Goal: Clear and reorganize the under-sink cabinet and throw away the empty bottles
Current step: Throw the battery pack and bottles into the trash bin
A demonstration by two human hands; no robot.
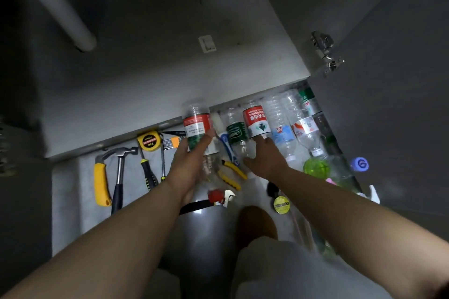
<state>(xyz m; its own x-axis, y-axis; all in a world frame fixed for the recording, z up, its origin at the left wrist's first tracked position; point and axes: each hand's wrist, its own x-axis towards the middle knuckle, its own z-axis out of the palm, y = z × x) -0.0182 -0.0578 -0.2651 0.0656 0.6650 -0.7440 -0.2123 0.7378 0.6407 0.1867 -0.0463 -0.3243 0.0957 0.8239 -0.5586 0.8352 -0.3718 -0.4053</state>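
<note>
Red-and-white bottle [256, 121] meets my right hand [264, 160], grip unclear, while left hand [187, 165] clasps a red-and-green bottle [196, 130]; I'd bin both next.

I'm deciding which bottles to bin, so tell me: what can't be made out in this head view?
Head view only:
- Left hand: fingertips hidden behind the clear plastic bottle with red-and-green label it holds.
- Right hand: its own back hides the fingers; grip unclear.
- Small print on the red-and-white-labelled clear bottle: too small, blurred.
- Grey round container: partly covered by left forearm.
</note>
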